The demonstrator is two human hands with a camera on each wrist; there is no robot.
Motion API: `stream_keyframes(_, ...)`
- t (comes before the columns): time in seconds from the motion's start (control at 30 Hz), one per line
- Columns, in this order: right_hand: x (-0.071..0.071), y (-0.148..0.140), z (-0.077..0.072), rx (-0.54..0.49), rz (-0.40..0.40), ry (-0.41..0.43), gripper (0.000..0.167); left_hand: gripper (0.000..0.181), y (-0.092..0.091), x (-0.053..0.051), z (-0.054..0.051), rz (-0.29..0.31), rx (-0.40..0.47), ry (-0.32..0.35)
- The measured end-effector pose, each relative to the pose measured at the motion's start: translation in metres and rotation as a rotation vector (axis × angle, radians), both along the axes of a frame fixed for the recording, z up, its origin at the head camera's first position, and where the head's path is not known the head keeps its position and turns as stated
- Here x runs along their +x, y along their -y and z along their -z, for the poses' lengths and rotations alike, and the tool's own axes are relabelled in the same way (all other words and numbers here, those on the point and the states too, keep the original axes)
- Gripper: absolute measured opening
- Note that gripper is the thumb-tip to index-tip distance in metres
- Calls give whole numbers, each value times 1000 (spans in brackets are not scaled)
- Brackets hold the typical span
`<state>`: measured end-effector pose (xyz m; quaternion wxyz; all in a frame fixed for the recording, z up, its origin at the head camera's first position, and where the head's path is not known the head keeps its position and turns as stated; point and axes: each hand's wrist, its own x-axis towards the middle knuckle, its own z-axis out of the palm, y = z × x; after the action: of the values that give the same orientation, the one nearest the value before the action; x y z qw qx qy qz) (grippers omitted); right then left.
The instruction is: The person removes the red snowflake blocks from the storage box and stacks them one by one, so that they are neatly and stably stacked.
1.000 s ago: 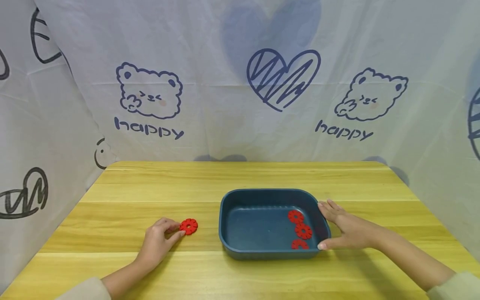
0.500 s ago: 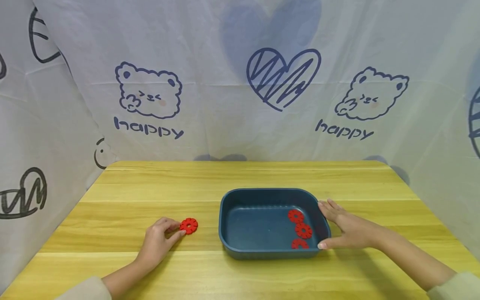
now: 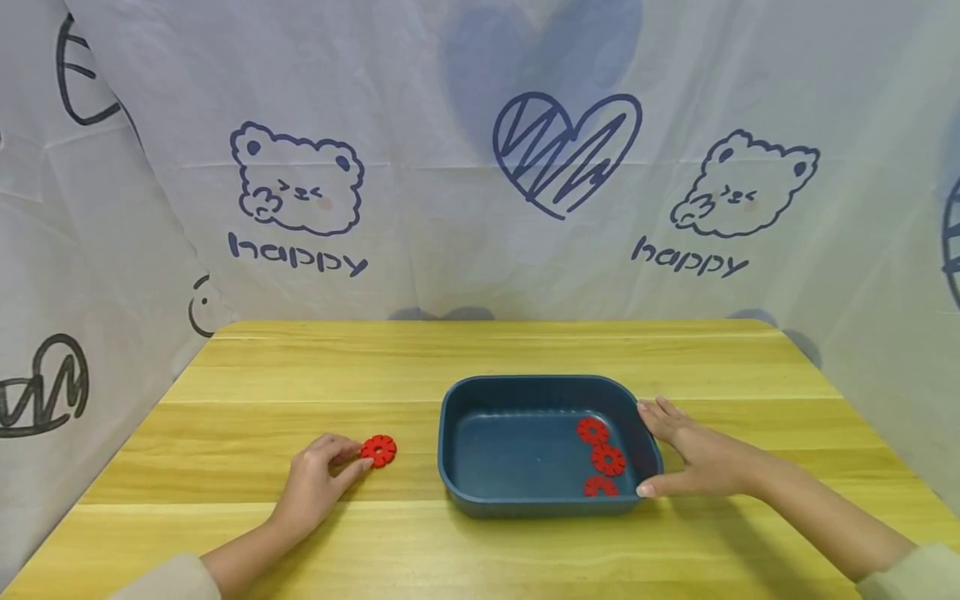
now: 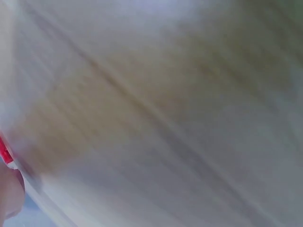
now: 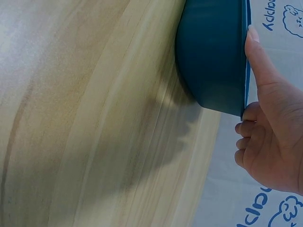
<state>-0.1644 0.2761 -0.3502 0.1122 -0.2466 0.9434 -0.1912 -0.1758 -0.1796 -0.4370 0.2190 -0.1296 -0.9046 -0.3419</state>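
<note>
My left hand (image 3: 315, 483) pinches a red snowflake building disc (image 3: 378, 451) between thumb and fingers, low over the table left of the bin. In the left wrist view only a sliver of the red disc (image 4: 5, 150) and a fingertip (image 4: 12, 191) show at the left edge. A dark blue bin (image 3: 510, 454) stands in the middle, with three more red discs (image 3: 607, 459) at its right end. Against the bin's right end rests my right hand (image 3: 701, 458), fingers spread; its thumb (image 5: 260, 59) lies along the bin's rim in the right wrist view.
The wooden table (image 3: 360, 358) reaches back to a white cloth (image 3: 420, 192) printed with bears and a heart. More printed cloth (image 3: 67, 275) hangs along the left side. Table surface lies between the left hand and the bin.
</note>
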Motion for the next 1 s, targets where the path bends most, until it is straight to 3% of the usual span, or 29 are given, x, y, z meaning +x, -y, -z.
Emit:
stream_keyframes(0.17, 0, -1, 0, 2, -1, -3, 107, 13, -2, -2, -10, 3, 44, -68)
stream_keyframes(0.4, 0, -1, -1, -1, -4, 1, 106, 11, -13, -11, -33, 23, 122, -151)
stream_keyframes(0.63, 0, -1, -1, -2, -2, 5, 106, 9, -30, -15, -55, 60, 210, -176)
stream_keyframes(0.77, 0, -1, -2, -1, -1, 10, 107, 11, -40, -16, -66, 94, 286, -152)
stream_keyframes(1.0, 0, -1, -2, 5, -1, 12, 108, 12, -60, -17, -74, 163, 388, -134)
